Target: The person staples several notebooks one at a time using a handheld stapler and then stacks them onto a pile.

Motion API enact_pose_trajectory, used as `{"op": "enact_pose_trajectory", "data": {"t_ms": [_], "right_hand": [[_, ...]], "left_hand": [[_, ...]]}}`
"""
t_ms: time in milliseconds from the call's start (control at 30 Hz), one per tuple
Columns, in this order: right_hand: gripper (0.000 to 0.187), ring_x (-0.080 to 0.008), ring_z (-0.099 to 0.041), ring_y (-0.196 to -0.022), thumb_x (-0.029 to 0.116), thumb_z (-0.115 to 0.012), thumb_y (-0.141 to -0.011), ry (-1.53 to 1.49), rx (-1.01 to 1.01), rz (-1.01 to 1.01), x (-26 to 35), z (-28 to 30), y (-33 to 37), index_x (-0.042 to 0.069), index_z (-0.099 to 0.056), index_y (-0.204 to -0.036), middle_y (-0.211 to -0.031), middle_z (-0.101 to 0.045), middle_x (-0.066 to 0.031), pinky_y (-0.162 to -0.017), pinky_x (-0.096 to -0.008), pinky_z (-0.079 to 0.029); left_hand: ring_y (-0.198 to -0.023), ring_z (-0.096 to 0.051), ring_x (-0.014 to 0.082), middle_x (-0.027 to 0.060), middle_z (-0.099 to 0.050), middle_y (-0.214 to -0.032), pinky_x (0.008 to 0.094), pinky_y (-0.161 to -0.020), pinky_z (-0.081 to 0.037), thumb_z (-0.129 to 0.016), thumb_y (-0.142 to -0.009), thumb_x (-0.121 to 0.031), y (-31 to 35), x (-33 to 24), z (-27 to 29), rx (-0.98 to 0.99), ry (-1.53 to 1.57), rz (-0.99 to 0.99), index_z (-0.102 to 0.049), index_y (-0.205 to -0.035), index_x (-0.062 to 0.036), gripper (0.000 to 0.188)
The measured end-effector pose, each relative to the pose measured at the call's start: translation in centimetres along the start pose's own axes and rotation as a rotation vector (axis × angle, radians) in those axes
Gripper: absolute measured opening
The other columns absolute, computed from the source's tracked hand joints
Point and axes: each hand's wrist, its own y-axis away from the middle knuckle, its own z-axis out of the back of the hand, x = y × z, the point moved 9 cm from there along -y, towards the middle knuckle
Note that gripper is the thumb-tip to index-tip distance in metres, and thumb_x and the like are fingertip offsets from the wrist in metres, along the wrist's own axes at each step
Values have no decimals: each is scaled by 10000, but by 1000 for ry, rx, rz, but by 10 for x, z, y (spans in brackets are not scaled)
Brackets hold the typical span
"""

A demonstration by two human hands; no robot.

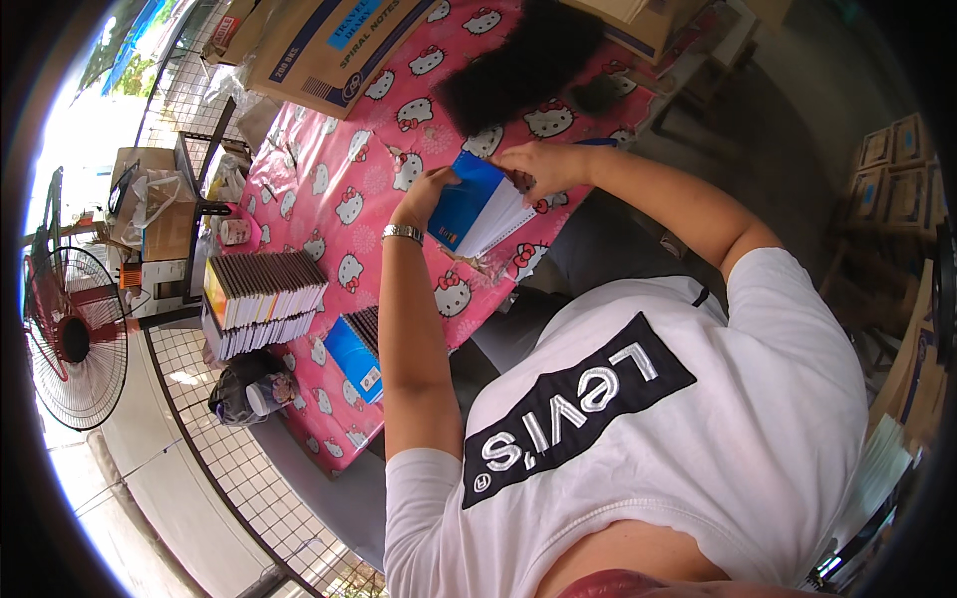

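A blue-covered notebook with white pages is held at a tilt over the near edge of the table. My left hand, with a metal watch on its wrist, grips the notebook's left side, fingers closed on the cover. At its upper right edge my right hand has its fingers bent around the sheets; whether a small part is also pinched there is too small to tell. Left of my left forearm lie blue notebooks with dark spiral bindings.
The table has a pink patterned cover. A tall stack of spiral notebooks stands at the left, near a black bag. A tangled black heap and a large carton occupy the far side. A fan stands leftmost.
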Motion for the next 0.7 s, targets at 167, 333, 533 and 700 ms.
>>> {"op": "enact_pose_trajectory", "data": {"t_ms": [167,333,533,700], "right_hand": [[720,-262,-673,-928,15,-739,-711,-110,-42,-30,-2,6,-1,-7,-473,-1380,-1117,-617,-170,-829,-347,-547],[355,-361,-642,-975,66,-607,-832,150,-316,-225,-10,0,32,-22,-641,-1174,-1022,-660,-215,-852,-391,-512],[369,-394,-607,-1082,-31,-519,-805,88,-542,-135,23,-39,55,-59,-625,-1158,-1162,-625,-240,-932,-404,-489],[321,-414,-599,-1059,-18,-522,-790,-37,-608,-265,15,-39,59,-83,-636,-1083,-1140,-606,-262,-931,-418,-488]], "left_hand": [[-720,-556,146,38,-605,-785,290,-702,-451,-537,-836,-217,-5,0,0,-1,33,-78,-653,-839,-54,201],[-714,-549,152,38,-598,-776,296,-704,-449,-529,-835,-217,-2,4,6,-24,47,-113,-643,-830,-52,201],[-705,-535,150,34,-585,-765,300,-705,-445,-531,-822,-210,0,4,9,-40,56,-126,-630,-800,-60,182],[-704,-532,150,34,-583,-762,302,-701,-440,-537,-816,-209,1,1,9,-47,65,-136,-628,-787,-62,175]]}}
